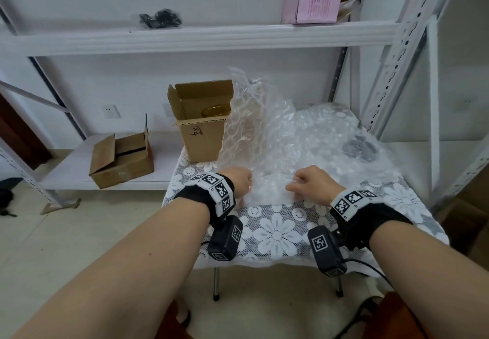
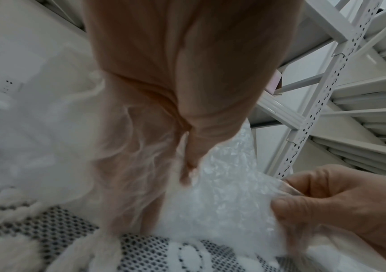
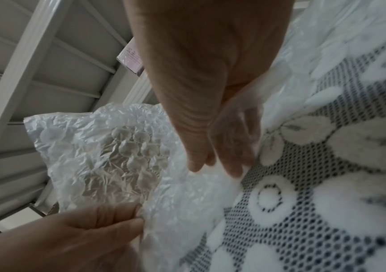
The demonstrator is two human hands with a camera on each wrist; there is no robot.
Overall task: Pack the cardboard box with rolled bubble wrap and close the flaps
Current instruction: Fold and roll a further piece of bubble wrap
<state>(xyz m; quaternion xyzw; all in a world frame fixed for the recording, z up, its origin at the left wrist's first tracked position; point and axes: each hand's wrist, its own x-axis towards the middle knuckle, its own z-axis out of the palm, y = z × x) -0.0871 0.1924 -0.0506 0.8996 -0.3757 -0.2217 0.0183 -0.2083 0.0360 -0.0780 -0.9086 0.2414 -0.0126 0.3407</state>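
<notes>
Clear crinkled bubble wrap (image 1: 280, 148) lies unrolled on the lace-covered table (image 1: 277, 235); left hand (image 1: 238, 179) and right hand (image 1: 312, 179) pinch its near edge. Open-flapped brown cardboard box (image 1: 201, 126) stands beside it, unpacked; rolling, packing and closing remain.

Bare forearms, instrumented wrists

Each wrist wore a black band (image 1: 197, 197) topped by white blocks printed with black square-code markers (image 1: 219, 189); beneath each hung a black camera module (image 1: 225, 238) bearing similar markers, a black cable (image 1: 370, 267) trailing from the lower-right one.
</notes>
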